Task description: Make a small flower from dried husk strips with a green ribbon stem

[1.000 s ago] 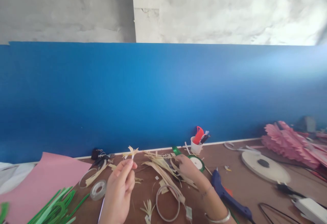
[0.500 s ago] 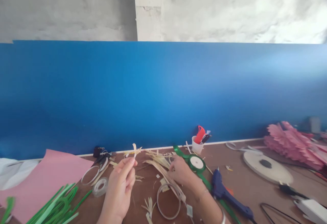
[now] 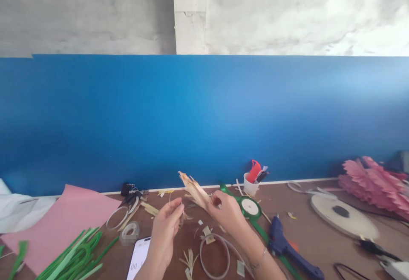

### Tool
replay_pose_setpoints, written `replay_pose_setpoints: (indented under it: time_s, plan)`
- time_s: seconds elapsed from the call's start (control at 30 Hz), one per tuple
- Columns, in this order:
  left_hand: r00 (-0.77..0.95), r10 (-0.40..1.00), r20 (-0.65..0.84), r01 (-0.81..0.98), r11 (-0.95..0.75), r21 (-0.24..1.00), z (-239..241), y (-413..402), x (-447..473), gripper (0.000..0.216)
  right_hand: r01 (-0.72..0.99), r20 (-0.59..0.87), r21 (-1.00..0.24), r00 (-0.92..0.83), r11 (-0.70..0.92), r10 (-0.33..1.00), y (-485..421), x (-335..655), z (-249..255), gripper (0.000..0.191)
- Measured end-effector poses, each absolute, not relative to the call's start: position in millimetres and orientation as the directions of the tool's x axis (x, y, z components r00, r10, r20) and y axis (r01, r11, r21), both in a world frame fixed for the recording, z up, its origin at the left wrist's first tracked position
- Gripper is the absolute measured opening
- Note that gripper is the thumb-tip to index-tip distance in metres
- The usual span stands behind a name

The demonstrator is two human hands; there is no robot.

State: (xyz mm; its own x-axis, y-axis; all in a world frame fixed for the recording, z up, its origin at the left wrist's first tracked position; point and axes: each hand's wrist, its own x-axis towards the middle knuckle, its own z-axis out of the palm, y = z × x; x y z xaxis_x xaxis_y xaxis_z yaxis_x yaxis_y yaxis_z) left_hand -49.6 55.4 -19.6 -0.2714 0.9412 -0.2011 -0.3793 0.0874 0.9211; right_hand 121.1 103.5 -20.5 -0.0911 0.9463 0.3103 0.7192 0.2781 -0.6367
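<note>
My right hand [image 3: 225,212] is closed around a bundle of pale dried leaf strips [image 3: 193,188], lifted off the brown table [image 3: 319,237] and pointing up and left. My left hand [image 3: 168,226] pinches a small piece of the same pale material [image 3: 184,217], its fingertips close to the bundle's lower end. More strip scraps [image 3: 189,261] lie on the table below the hands.
A green ribbon spool [image 3: 249,206], a blue glue gun [image 3: 283,241], a white cup of tools [image 3: 251,182], a wire ring [image 3: 214,256], tape rolls [image 3: 129,231], a phone [image 3: 139,258], green strips [image 3: 73,261], pink paper [image 3: 60,218], a round white disc [image 3: 343,216] and pink paper fans [image 3: 372,184] lie around. A blue board [image 3: 204,118] backs the table.
My right hand has picked the bundle of strips up from the table and raised it. My left hand has dropped lower and moved right toward it. A phone has come into view.
</note>
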Motion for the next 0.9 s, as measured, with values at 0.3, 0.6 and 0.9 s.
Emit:
replay_pose_setpoints:
  time_s: [0.3,0.6,0.9]
  plan:
    - [-0.142,0.980,-0.140,-0.260,0.100,0.960,-14,69,-26,0.036,0.405,0.270,-0.863,-0.132,0.301,0.954,88,116,-2,0.016]
    - [-0.095,0.994,-0.062,-0.134,0.049,0.990,1,91,-18,0.023,0.266,0.197,-0.939,-0.103,0.218,0.975,99,126,-8,0.015]
    - [-0.280,0.959,0.027,0.030,-0.020,0.999,-8,109,-47,0.033,0.333,0.246,-0.922,0.108,0.198,0.963,111,147,-11,0.029]
